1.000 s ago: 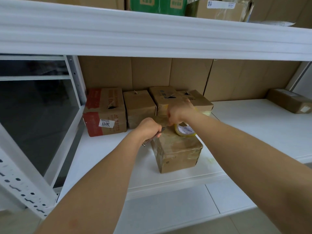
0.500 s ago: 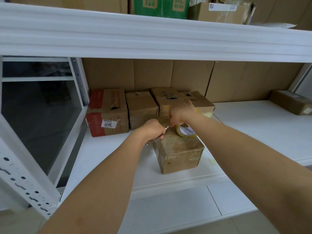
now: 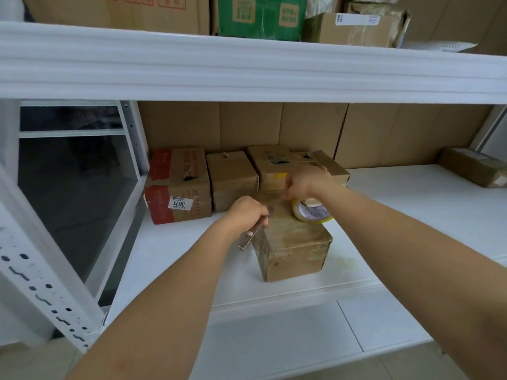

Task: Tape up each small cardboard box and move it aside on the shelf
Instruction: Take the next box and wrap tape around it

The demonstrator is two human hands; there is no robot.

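A small cardboard box (image 3: 295, 242) wrapped in clear tape stands near the front of the white shelf (image 3: 178, 259). A roll of clear tape (image 3: 310, 213) with a yellowish rim lies on the box's top right. My left hand (image 3: 247, 212) grips a metal utility knife (image 3: 251, 235) at the box's upper left edge. My right hand (image 3: 304, 182) is curled at the far edge of the box top, pinching the tape strip there. Several small boxes stand behind in a row, among them a red-printed one (image 3: 178, 185) and a plain one (image 3: 231, 179).
A flat cardboard parcel (image 3: 474, 170) lies at the far right of the shelf. Cardboard sheets line the back wall. The upper shelf beam (image 3: 247, 69) hangs close overhead with big cartons on it. A white perforated upright (image 3: 35, 272) and a glass pane stand at the left.
My left hand with the knife has shifted slightly along the box's top left edge. My right hand stays at the far edge by the tape roll. The view has drifted a little.
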